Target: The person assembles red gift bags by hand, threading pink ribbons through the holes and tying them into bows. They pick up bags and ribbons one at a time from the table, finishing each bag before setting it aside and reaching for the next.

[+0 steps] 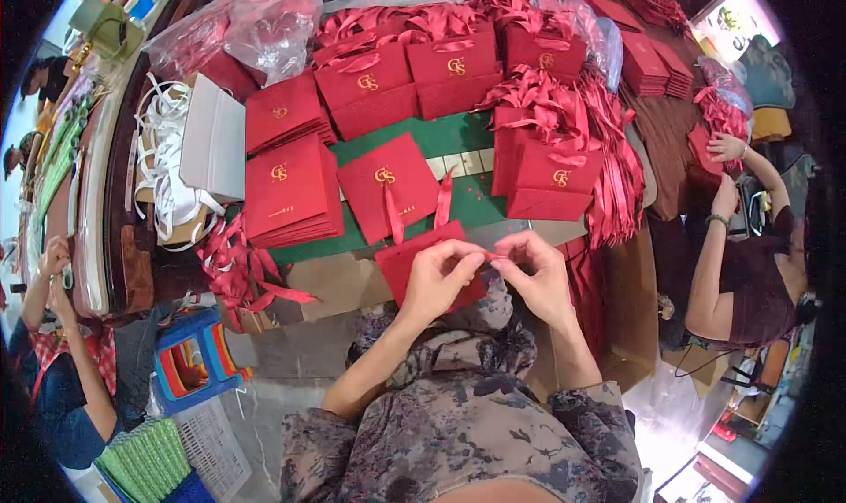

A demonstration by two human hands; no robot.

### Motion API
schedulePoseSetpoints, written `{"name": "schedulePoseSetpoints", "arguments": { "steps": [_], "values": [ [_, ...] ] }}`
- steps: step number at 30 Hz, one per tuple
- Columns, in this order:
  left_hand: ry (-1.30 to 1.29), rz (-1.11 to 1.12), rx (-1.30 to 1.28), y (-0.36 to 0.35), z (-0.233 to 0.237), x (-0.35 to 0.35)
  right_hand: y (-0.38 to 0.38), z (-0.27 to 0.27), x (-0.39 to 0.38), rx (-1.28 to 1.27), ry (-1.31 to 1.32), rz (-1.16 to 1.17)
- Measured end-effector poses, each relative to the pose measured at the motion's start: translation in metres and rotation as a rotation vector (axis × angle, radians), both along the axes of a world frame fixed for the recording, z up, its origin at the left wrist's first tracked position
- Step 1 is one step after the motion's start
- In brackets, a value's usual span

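Note:
My left hand [438, 278] and my right hand [539, 280] meet at the table's near edge, fingertips pinched together on a small bit of red ribbon [492, 256]. Under my left hand lies a red paper gift bag [401, 272], partly covered by the fingers. Just beyond it, another flat red bag [379, 159] with gold lettering lies tilted, and two ribbon ends hang over its near side. A stack of flat red bags [291, 199] sits to its left. Loose red ribbons [231, 261] hang off the table's left corner.
Ribboned red bags stand in rows [366, 89] at the back and in a group [555, 181] at the right, on a green mat [374, 133]. A white box [214, 137] and white ribbons [163, 159] are at the left. Co-workers' hands [727, 148] work at far right and left.

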State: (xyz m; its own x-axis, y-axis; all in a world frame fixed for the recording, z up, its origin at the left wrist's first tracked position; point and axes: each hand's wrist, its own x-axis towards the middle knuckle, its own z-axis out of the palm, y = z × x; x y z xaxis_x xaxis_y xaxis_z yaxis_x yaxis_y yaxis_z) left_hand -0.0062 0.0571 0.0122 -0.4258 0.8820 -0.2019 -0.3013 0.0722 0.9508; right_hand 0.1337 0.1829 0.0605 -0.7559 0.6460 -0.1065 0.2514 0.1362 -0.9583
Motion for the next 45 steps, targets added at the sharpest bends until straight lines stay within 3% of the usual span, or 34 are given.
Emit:
{"name": "schedulePoseSetpoints", "arguments": {
  "steps": [3, 10, 12, 14, 16, 19, 23, 26, 33, 45],
  "values": [
    [-0.160, 0.099, -0.065, -0.005, 0.004, -0.001, -0.005, -0.015, 0.000, -0.112, 0.053, -0.055],
    [-0.180, 0.110, -0.010, -0.008, -0.001, 0.004, -0.024, -0.026, -0.020, -0.143, 0.287, -0.061],
    [-0.061, 0.198, 0.023, -0.013, 0.008, 0.005, -0.024, -0.013, -0.024, -0.118, 0.295, -0.071],
    [0.435, 0.304, -0.005, -0.027, 0.009, -0.007, -0.018, -0.002, -0.019, -0.167, 0.323, -0.028],
    [0.702, 0.396, -0.078, -0.042, 0.007, -0.022, -0.018, 0.010, -0.018, -0.170, 0.276, -0.053],
    [0.804, 0.458, -0.258, -0.058, 0.002, -0.037, -0.017, 0.014, -0.031, 0.186, 0.059, 0.108],
    [0.990, 0.413, -0.327, -0.070, -0.023, -0.046, -0.039, -0.023, -0.052, 0.271, 0.040, 0.207],
    [1.021, 0.392, -0.311, -0.070, -0.023, -0.046, -0.055, -0.037, -0.065, 0.225, -0.021, 0.172],
    [1.042, 0.404, -0.265, -0.063, -0.016, -0.044, -0.062, -0.056, -0.075, 0.443, -0.067, 0.124],
    [1.101, 0.259, -0.225, -0.055, -0.010, -0.039, -0.057, -0.043, -0.076, 0.294, -0.147, 0.099]
  ]
}}
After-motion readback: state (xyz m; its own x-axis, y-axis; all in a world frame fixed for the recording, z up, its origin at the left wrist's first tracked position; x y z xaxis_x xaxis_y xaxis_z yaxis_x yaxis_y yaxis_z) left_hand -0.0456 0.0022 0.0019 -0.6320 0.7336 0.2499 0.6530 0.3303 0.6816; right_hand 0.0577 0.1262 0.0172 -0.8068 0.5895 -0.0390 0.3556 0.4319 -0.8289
